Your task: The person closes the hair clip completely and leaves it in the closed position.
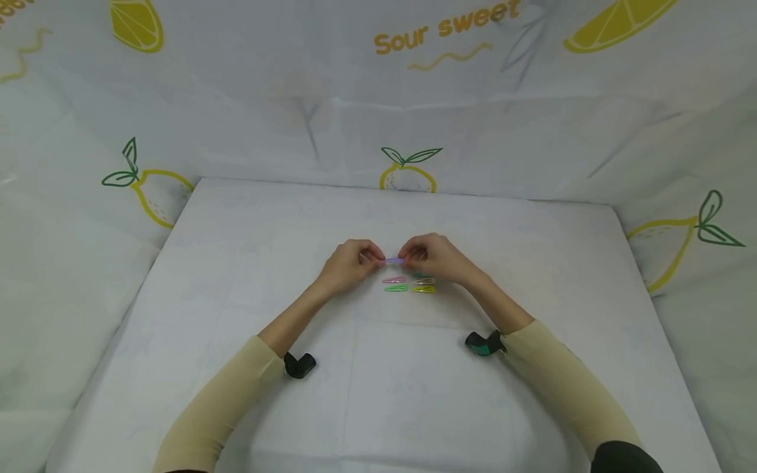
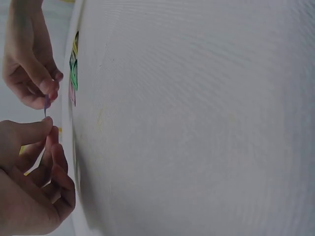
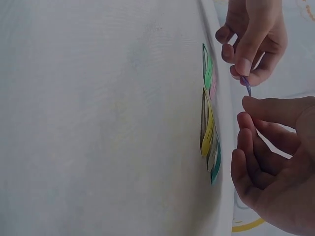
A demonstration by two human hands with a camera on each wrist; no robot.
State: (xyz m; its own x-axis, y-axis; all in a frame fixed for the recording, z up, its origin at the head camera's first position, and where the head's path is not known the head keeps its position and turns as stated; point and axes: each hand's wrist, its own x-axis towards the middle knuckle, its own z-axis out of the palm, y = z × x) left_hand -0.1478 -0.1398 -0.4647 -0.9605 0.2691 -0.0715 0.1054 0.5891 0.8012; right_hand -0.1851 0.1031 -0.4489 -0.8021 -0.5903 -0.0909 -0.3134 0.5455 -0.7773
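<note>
A purple snap hair clip (image 1: 393,261) is held level between both hands, just above the table in the head view. My left hand (image 1: 353,264) pinches its left end between thumb and fingertips. At the other end, my right hand (image 1: 436,257) pinches it the same way. Just nearer to me lie more hair clips: a pink one (image 1: 394,280), a light green one (image 1: 396,288), a yellow one (image 1: 423,289) and a pale one (image 1: 424,281). A teal clip (image 3: 215,169) lies behind these, mostly hidden under my right hand in the head view.
The white-covered table (image 1: 378,381) stretches around the hands, with white lemon-printed sheeting (image 1: 266,105) rising behind and at both sides. Black wrist devices (image 1: 300,366) hang at both sleeves, close over the tabletop.
</note>
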